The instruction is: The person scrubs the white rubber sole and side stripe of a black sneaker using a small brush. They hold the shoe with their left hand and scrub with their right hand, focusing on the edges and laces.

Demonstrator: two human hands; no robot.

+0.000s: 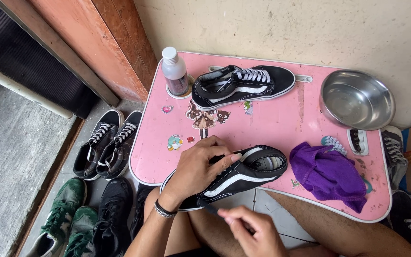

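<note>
A pink worktop (281,123) with cartoon stickers fills the centre, its near edge over the seated person's bare knees. On it: one steel bowl (356,99), one crumpled purple cloth (329,175), one black sneaker with white laces (243,85) lying on its side, and one clear bottle with a white cap (174,71) standing in the cup recess. A second black sneaker with a white stripe (243,176) rests half off the near edge; the left hand (198,169) clamps over its laced front, hiding the laces. The right hand (253,231) has its grip pinched on a thin dark tool (210,208), too small to make out. Six more shoes line the floor at left, two black-and-white (105,143), two green (67,214), two black (115,209), some cut off; others show partly at right
</note>
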